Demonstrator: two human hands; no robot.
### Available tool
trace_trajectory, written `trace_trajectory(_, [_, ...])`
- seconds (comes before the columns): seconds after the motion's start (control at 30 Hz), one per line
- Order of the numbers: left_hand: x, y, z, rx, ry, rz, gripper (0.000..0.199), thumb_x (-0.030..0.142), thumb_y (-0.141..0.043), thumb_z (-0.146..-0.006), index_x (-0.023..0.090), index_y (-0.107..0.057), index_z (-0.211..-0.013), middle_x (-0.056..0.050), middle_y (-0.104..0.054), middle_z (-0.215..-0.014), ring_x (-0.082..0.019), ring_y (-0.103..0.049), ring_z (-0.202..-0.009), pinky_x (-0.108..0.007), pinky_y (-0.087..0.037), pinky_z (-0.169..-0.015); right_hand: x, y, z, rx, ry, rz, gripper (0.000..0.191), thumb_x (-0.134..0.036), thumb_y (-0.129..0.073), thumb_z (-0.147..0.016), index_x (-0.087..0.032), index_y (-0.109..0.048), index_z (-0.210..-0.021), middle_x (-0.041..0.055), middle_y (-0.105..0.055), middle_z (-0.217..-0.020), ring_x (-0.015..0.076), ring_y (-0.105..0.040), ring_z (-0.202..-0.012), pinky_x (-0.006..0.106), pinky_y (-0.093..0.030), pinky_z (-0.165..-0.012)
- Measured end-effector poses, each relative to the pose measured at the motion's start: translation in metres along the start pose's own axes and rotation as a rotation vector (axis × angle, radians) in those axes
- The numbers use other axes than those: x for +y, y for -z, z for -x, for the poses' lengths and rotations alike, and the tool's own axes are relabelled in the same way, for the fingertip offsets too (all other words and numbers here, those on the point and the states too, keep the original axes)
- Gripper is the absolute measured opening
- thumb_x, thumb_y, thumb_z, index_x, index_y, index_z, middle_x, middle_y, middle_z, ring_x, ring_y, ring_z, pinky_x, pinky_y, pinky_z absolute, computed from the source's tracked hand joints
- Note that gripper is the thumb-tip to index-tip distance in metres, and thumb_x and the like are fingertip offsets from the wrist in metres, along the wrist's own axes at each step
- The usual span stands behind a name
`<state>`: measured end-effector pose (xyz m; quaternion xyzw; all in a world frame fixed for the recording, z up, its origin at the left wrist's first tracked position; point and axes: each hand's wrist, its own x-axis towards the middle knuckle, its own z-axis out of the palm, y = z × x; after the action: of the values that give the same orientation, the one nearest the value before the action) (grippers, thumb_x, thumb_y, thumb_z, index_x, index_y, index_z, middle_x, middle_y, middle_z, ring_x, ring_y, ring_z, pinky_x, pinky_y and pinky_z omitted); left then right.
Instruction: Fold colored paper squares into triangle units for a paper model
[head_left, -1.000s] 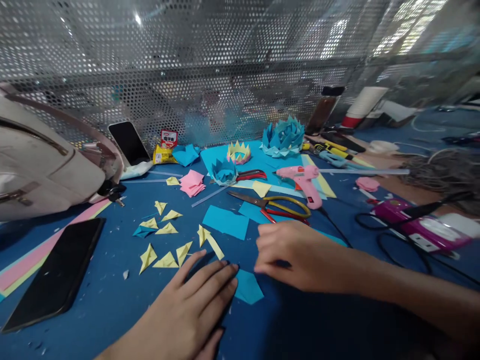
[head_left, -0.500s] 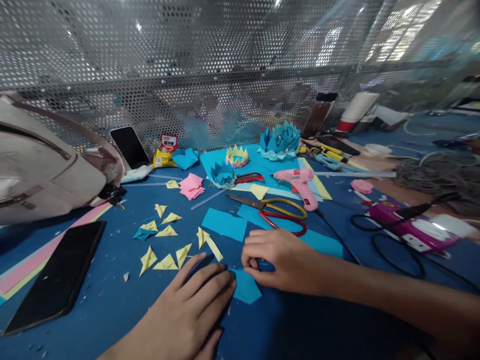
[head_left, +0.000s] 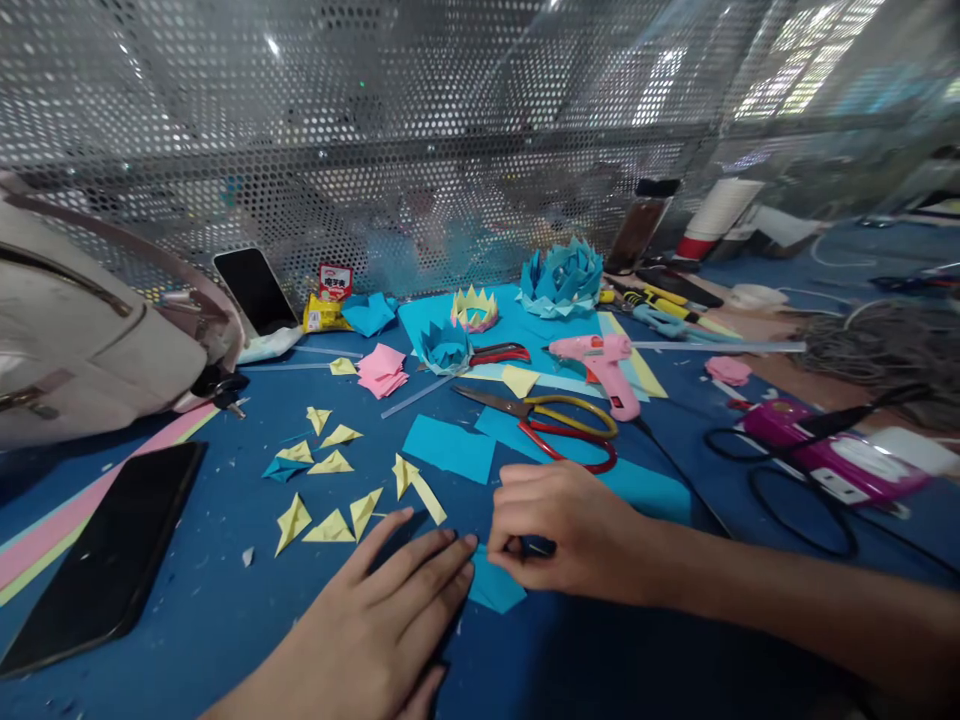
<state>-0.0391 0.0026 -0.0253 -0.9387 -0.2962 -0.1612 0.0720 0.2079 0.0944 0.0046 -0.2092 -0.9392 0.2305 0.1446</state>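
Observation:
A small blue paper piece (head_left: 496,588) lies on the blue table between my hands. My left hand (head_left: 382,610) rests flat with fingers stretched, its fingertips at the paper's left edge. My right hand (head_left: 559,525) is curled, thumb and fingers pressed together at the paper's upper right edge; a fold may be hidden under them. Just beyond are a blue paper rectangle (head_left: 448,448) and scissors (head_left: 555,415) with yellow and red handles. Several folded yellow pieces (head_left: 330,527) lie beyond my left hand, with a small blue folded one (head_left: 285,467) among them.
A pink glue gun (head_left: 611,370) lies beyond the scissors, its cord trailing right. Paper flowers (head_left: 562,280) stand at the back. A black phone (head_left: 105,550) and a bag (head_left: 90,330) are at left, a purple power strip (head_left: 832,455) at right.
The fingers of my right hand have shifted slightly over the upper edge of the blue paper. My left hand stays nearly in place. The view has moved a little.

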Motion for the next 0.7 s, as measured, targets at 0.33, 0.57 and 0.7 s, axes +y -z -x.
trace_trajectory(0.33, [-0.001, -0.002, 0.0, 0.004, 0.012, 0.015, 0.047, 0.025, -0.042, -0.099, 0.012, -0.052, -0.143, -0.006, -0.053, -0.15, -0.021, -0.046, -0.136, -0.045, -0.01, -0.126, 0.014, 0.04, -0.001, -0.351, -0.031, -0.125, 0.022, -0.028, -0.067, -0.096, -0.026, -0.076, -0.115, 0.0024, -0.068, -0.097, 0.0149, -0.062, -0.094, 0.023, -0.042, -0.077])
trace_trajectory(0.57, [-0.002, 0.0, -0.003, -0.006, -0.013, -0.025, 0.046, 0.028, -0.04, -0.102, 0.012, -0.053, -0.143, -0.005, -0.055, -0.148, -0.02, -0.047, -0.134, -0.044, 0.003, -0.126, 0.019, 0.033, 0.014, -0.319, 0.07, -0.073, 0.033, -0.033, -0.064, -0.097, -0.029, -0.067, -0.13, 0.0047, -0.061, -0.106, 0.0163, -0.058, -0.093, 0.027, -0.042, -0.079])
trace_trajectory(0.7, [-0.005, -0.008, 0.0, 0.007, -0.04, -0.063, 0.043, 0.023, -0.039, -0.101, 0.013, -0.056, -0.14, -0.003, -0.056, -0.147, -0.02, -0.047, -0.134, -0.047, 0.002, -0.126, 0.023, 0.03, 0.017, -0.315, 0.138, -0.005, 0.034, -0.034, -0.061, -0.098, -0.027, -0.065, -0.132, 0.0058, -0.061, -0.106, 0.0176, -0.058, -0.091, 0.029, -0.042, -0.079])
